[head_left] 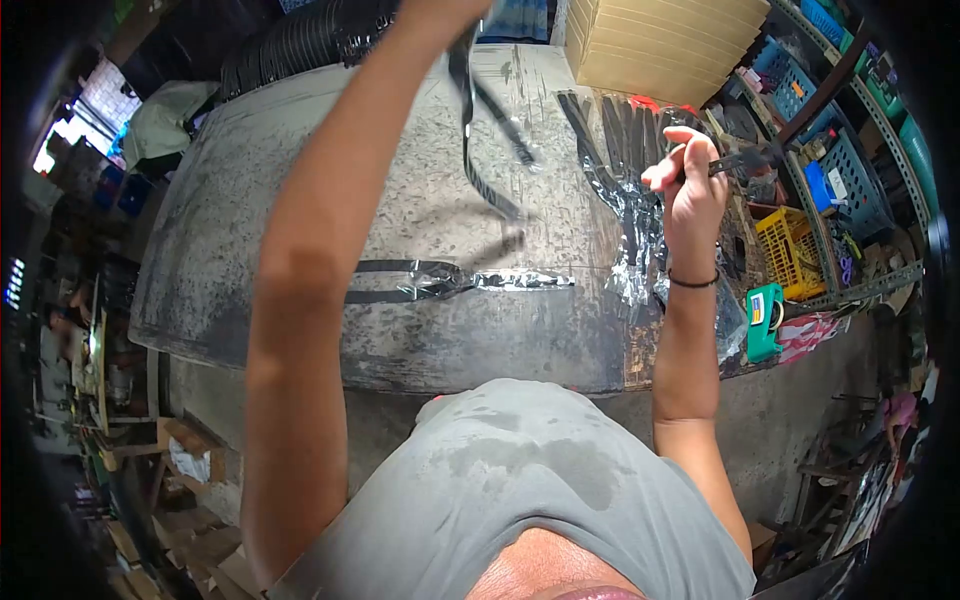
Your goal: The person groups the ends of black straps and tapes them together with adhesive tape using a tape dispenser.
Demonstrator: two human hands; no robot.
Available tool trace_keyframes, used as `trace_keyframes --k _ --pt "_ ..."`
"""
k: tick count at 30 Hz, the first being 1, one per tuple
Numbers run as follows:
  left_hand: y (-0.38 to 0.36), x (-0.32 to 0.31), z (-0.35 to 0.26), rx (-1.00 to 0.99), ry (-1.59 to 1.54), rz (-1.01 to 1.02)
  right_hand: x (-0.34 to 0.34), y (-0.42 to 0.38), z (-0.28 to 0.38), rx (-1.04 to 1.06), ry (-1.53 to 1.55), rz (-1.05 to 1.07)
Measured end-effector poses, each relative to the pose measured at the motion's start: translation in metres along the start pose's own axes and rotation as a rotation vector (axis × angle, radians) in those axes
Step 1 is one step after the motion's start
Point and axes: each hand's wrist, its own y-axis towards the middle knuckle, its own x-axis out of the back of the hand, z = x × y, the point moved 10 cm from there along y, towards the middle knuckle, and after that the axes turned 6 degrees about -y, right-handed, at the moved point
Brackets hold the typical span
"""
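At the top edge my left hand (452, 12) is raised over the table, its fingers mostly cut off by the frame. Black straps (468, 130) with shiny clear wrapping hang down from it, slightly blurred. My right hand (692, 185) is at the right, above the table's right part, fingers curled around a thin dark object (738, 162) that points right; what it is I cannot make out. Flat on the table between my arms lies another black strap (400, 267) with clear plastic at its right end. A bundle of black straps in clear plastic (630, 190) lies left of my right hand.
The worn grey table (230, 190) spans the middle. Stacked cardboard (665, 45) and a black coiled roll (290, 50) stand at its back. On the right are a green tape dispenser (764, 322), a yellow basket (790, 252) and metal shelves with blue baskets (855, 190).
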Motion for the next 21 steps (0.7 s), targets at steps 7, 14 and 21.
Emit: trace_keyframes --k 7,14,21 --pt "-0.114 -0.045 0.033 0.245 -0.052 0.232 -0.007 -0.028 -0.042 -0.129 0.080 0.047" --pt "-0.219 -0.069 0.072 0.814 -0.801 0.104 -0.064 -0.062 -0.078 -0.181 -0.288 0.206" --pt "-0.231 -0.041 0.076 0.781 -0.807 0.036 -0.099 -0.092 -0.111 -0.358 0.000 0.289"
